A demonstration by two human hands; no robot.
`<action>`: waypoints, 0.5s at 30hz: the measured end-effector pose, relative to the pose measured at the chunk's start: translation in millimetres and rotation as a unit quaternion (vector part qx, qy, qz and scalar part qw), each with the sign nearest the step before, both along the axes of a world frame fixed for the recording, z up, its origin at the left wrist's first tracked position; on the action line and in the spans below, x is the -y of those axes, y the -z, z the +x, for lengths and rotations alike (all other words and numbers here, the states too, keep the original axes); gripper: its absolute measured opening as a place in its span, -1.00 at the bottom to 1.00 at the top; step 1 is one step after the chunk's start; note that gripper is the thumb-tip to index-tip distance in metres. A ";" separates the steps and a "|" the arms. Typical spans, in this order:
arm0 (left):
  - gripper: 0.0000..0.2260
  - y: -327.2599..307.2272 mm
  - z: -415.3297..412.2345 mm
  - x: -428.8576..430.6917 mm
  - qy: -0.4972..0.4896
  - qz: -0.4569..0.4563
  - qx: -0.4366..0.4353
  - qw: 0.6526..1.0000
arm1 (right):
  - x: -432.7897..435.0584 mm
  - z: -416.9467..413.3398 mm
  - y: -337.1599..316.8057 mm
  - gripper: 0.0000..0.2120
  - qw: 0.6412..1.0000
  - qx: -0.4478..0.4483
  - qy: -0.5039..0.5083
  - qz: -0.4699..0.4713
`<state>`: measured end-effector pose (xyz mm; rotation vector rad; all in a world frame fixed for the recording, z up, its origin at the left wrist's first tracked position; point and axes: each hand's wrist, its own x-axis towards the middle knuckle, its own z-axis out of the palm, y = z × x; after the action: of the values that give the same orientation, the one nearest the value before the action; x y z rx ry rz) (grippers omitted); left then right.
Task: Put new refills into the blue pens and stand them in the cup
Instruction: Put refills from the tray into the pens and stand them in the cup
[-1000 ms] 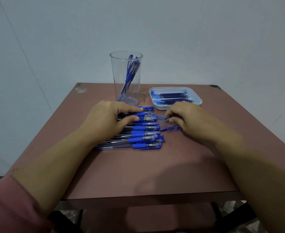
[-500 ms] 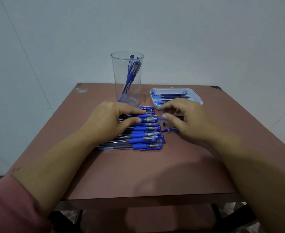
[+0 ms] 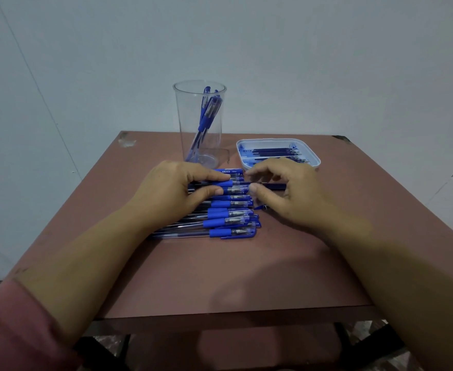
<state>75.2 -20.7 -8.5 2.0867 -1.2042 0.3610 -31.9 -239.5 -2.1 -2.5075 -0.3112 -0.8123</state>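
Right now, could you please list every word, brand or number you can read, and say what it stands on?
"KREATI": white letters on the farthest pen of the pile.
Smaller print beside it: too blurred to read.
On the cup, the tray and the other pens: nothing readable.

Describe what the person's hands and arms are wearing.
Both the left hand and the right hand are bare: no gloves, rings or watch show. A pink sleeve covers the left arm near the elbow, at the frame's lower left corner. The right forearm is bare as far as the frame shows.
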 end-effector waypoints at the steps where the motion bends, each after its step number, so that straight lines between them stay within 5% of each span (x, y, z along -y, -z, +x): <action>1: -0.76 0.1 0.0 -0.1 0.002 0.001 0.001 1.000 | -2.2 1.6 0.8 -0.79 1.000 0.003 -0.005 -0.013; 15: -0.76 2.0 2.1 -0.3 0.007 -0.001 -0.002 1.000 | -0.8 4.0 6.7 -0.85 0.997 0.050 -0.009 -0.056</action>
<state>77.3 -20.5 -10.6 2.0761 -1.2151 0.3507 -27.9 -238.7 -8.8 -2.5676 -0.4219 -0.9381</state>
